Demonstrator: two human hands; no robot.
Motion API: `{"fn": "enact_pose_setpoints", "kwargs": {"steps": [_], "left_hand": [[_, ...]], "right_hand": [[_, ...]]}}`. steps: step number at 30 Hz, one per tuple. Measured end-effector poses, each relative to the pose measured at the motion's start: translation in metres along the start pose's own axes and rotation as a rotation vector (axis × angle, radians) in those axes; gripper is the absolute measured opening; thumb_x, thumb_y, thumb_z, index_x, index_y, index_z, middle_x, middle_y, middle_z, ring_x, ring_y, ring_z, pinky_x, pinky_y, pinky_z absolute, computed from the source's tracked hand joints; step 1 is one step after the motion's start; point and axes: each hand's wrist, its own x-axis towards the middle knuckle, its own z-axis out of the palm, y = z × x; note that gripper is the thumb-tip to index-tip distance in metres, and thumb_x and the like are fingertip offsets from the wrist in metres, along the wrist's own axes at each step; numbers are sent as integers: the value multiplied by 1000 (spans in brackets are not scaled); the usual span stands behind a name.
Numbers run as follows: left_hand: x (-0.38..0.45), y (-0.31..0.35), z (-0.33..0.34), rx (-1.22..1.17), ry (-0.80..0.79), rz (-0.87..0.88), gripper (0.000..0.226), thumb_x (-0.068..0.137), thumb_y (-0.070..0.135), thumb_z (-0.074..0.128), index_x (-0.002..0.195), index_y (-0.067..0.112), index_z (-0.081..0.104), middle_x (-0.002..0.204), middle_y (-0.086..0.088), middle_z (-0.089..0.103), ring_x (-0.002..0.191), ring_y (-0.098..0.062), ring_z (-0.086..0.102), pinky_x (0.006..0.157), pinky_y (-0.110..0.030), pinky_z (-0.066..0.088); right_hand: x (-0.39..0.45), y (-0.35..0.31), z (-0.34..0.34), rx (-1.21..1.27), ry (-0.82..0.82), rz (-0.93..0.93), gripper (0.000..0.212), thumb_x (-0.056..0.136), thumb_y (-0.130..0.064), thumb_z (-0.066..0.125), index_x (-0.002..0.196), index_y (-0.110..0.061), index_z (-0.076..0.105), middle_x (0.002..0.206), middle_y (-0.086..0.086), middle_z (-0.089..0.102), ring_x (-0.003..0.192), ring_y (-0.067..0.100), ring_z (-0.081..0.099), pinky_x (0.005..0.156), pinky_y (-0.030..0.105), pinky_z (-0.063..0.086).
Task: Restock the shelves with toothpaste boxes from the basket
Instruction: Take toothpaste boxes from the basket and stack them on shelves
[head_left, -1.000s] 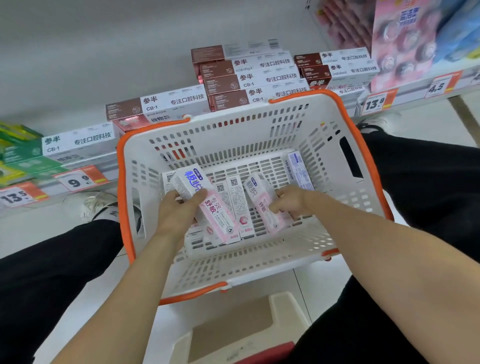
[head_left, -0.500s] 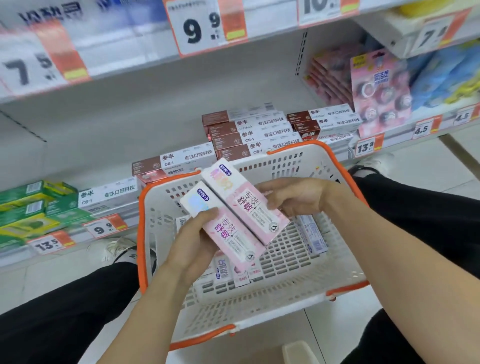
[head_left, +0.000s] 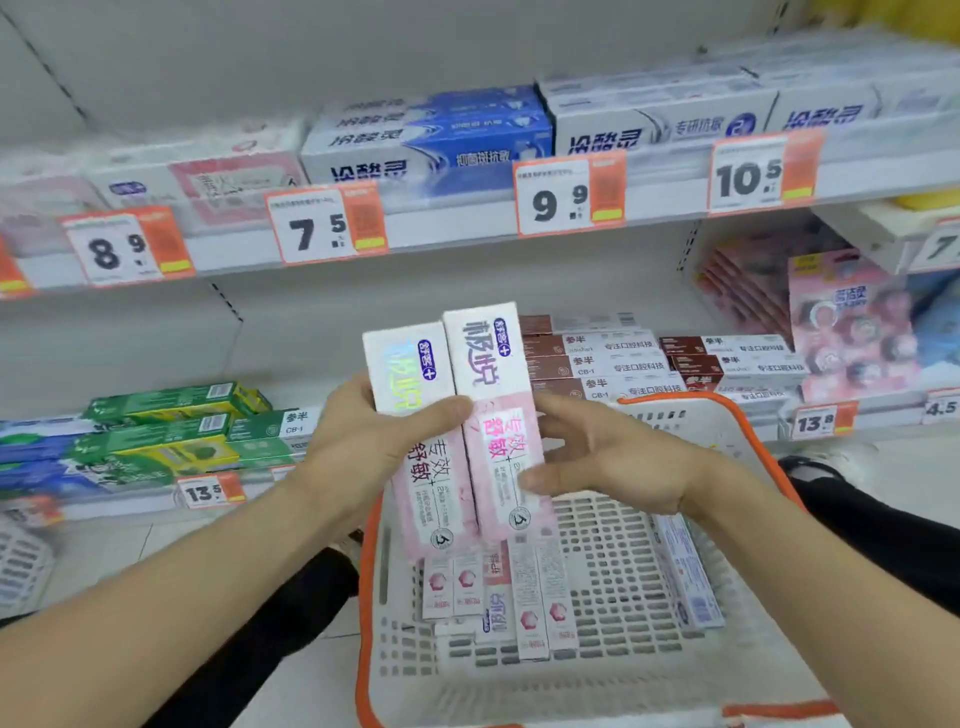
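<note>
Frame centre: left hand (head_left: 358, 447) clamps both pink boxes (head_left: 457, 415) side-by-side above basket (head_left: 748, 415); right hand (head_left: 613, 457), fingers straight, squares edges, likely for shelving.

Pale tiled floor (head_left: 909, 467) — grey shelf back panel (head_left: 311, 332) behind

There is only one view, from a camera worn on the person's head. It looks forward and a little down, facing the shelves (head_left: 467, 234) straight on from close range. The wide lens bends the shelf edges. Both forearms enter from the bottom corners, and the basket (head_left: 769, 447) sits low at the right, cut by the bottom edge. The upper shelf with price tags (head_left: 569, 195) crosses the top half.
</note>
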Motion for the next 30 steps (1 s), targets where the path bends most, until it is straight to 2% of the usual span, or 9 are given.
{"fn": "enact_pose_setpoints", "kwargs": {"steps": [6,9,11,14,18,22,24,27,30], "left_hand": [[-4,67,-44,-43,60,155,46,59,23,80,102,10,74,98,-8,78,86,-25,75,76,-36,60],[-1,87,-69,-72,110,188,49,60,24,81,104,4,73,97,-13,77,88,-32,75,81,-42,59],[1,91,-85,-114,154,197,45,62,23,81,102,4,72,95,-13,77,88,-33,74,84,-44,58],[7,90,-111,-178,246,188,37,65,23,83,97,8,72,93,-11,77,91,-34,74,92,-49,56],[12,87,-144,-283,327,158,41,69,24,83,104,5,71,91,-11,77,88,-32,74,93,-49,55],[18,88,-170,-369,368,166,35,75,23,82,104,5,71,89,-10,78,79,-25,74,77,-36,56],[24,92,-184,-402,381,178,32,76,22,82,101,7,71,89,-8,78,74,-22,73,71,-32,52],[33,94,-202,-425,366,206,30,74,20,83,99,11,70,89,-6,78,75,-20,73,71,-33,52],[41,89,-215,-479,384,198,34,73,21,84,102,10,69,89,-6,78,75,-20,74,68,-31,52]], "right_hand": [[2,-74,23,43,194,-219,51,84,-12,72,131,-19,54,121,13,69,109,36,67,95,48,52],[11,-116,30,24,262,-273,37,86,-16,69,122,-22,62,112,14,72,86,22,69,71,27,51],[21,-142,35,-100,304,-330,32,91,-10,61,121,-23,63,108,10,73,85,16,69,67,18,50],[40,-185,45,-305,333,-426,31,97,-5,55,122,-22,61,104,-2,74,86,6,68,67,12,48],[87,-236,66,-525,304,-558,27,97,-9,58,122,-21,60,109,1,71,88,7,66,69,17,49],[160,-273,85,-745,318,-662,47,95,-21,64,136,-27,41,116,2,65,95,16,66,76,27,55],[199,-290,92,-864,318,-700,55,94,-23,65,141,-24,36,122,-3,57,103,13,60,78,24,53],[252,-317,98,-1002,330,-729,49,92,-19,67,136,-15,46,121,-6,53,110,5,54,89,13,46],[305,-337,100,-1006,312,-680,33,92,-21,67,123,-23,55,124,-8,56,116,8,56,98,21,45]]}}
